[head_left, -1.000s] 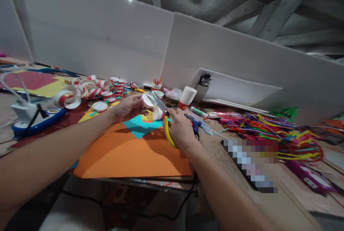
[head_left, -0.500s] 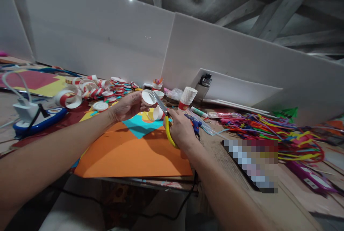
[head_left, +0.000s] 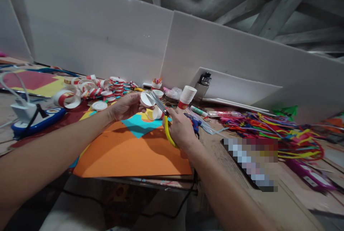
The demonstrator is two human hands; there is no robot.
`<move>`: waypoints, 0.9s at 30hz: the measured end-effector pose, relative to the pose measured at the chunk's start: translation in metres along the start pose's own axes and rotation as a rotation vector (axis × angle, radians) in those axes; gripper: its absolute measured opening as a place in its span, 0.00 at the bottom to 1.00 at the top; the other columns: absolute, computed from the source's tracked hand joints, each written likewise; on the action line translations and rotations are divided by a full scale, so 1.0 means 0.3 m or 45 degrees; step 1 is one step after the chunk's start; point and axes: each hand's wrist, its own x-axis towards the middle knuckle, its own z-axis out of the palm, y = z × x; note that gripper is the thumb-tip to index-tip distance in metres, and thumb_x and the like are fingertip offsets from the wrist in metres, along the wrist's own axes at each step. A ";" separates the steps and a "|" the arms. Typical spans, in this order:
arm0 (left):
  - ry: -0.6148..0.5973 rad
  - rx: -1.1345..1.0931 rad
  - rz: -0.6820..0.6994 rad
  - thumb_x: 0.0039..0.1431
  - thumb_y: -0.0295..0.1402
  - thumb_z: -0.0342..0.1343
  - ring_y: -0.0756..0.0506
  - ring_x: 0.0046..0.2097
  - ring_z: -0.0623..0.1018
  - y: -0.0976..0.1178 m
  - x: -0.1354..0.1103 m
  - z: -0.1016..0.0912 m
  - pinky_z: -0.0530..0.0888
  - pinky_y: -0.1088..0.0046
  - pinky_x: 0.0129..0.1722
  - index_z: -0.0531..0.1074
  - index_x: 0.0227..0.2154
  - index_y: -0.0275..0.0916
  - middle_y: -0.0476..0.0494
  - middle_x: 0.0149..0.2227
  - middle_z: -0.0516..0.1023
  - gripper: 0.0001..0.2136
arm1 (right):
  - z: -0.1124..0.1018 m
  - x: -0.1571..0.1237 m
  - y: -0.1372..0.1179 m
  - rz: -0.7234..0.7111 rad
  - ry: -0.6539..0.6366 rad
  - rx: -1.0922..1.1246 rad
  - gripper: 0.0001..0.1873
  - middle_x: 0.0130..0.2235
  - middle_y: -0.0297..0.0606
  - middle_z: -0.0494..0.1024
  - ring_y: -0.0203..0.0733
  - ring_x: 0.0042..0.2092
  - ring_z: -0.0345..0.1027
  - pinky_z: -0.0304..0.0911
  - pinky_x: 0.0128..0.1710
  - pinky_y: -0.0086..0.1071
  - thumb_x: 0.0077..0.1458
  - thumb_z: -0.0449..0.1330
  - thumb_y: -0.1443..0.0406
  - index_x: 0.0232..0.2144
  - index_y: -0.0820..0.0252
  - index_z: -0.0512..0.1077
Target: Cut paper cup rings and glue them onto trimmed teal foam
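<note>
My left hand [head_left: 126, 106] is closed on a small white paper cup [head_left: 147, 99], held on its side above the table with its round bottom facing me. My right hand [head_left: 180, 129] grips yellow-handled scissors [head_left: 161, 111]; the blades reach up to the cup's edge. A curled strip of cut cup [head_left: 157, 112] hangs under the blades. Both hands hover over an orange paper sheet [head_left: 129, 154] with a teal piece [head_left: 137, 124] on it.
A pile of cut red-and-white cup rings [head_left: 88, 87] lies at the left back. A stack of paper cups [head_left: 186, 97] and a bottle [head_left: 202, 86] stand by the white wall. Coloured pipe cleaners [head_left: 282, 130] spread right. A blue glue gun [head_left: 195, 121] lies by my right hand.
The cup has turned a little in my left hand while the scissors stay at its edge; both hands remain in nearly the same place.
</note>
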 end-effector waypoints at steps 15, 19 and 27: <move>-0.020 0.019 0.045 0.56 0.43 0.59 0.47 0.32 0.78 -0.004 0.010 0.005 0.70 0.78 0.25 0.75 0.41 0.31 0.35 0.34 0.80 0.18 | 0.008 -0.004 0.000 0.024 -0.027 0.000 0.16 0.45 0.42 0.73 0.45 0.41 0.70 0.61 0.36 0.33 0.61 0.51 0.61 0.50 0.54 0.68; 0.034 0.029 -0.013 0.55 0.41 0.60 0.45 0.34 0.80 -0.016 0.006 0.013 0.70 0.78 0.25 0.74 0.42 0.32 0.36 0.35 0.80 0.18 | 0.000 -0.004 -0.003 0.038 -0.063 -0.054 0.19 0.47 0.43 0.70 0.45 0.39 0.70 0.61 0.33 0.33 0.61 0.51 0.58 0.54 0.52 0.65; 0.009 0.033 -0.008 0.55 0.44 0.60 0.45 0.31 0.79 -0.018 0.005 0.003 0.69 0.77 0.23 0.74 0.39 0.32 0.38 0.31 0.79 0.18 | -0.003 -0.001 -0.005 0.021 -0.053 -0.024 0.18 0.47 0.43 0.70 0.44 0.39 0.70 0.60 0.34 0.32 0.60 0.52 0.61 0.52 0.53 0.67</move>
